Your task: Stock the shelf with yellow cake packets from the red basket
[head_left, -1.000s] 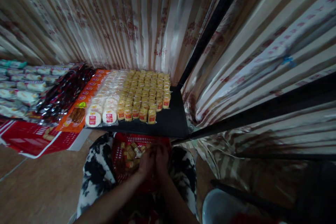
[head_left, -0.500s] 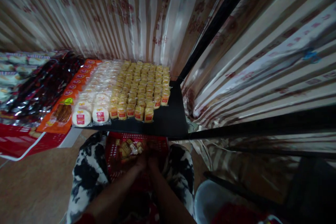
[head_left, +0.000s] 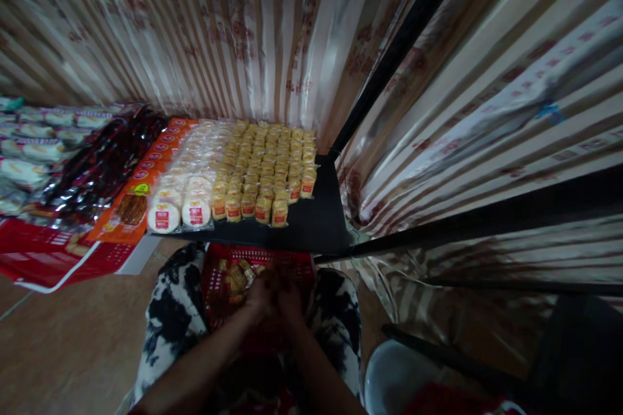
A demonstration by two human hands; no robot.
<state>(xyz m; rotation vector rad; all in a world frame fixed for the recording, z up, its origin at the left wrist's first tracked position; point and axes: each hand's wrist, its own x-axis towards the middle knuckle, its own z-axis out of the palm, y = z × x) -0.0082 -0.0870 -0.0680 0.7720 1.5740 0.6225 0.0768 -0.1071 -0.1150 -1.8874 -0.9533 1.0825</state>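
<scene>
- Both hands meet inside a red basket [head_left: 292, 266] on the person's lap, just below the counter [head_left: 316, 224] edge: the left hand [head_left: 260, 292] and right hand [head_left: 289, 298] touch each other over small wrapped snacks [head_left: 233, 279].
- Those snacks are yellow-brown with clear wrappers, heaped at the basket's left side.
- Whether the hands are open or gripping a snack cannot be told; the spot is dark and blurred.
- Matching yellow packets [head_left: 272, 165] lie in rows on the counter, beside round white cakes [head_left: 178, 214].
</scene>
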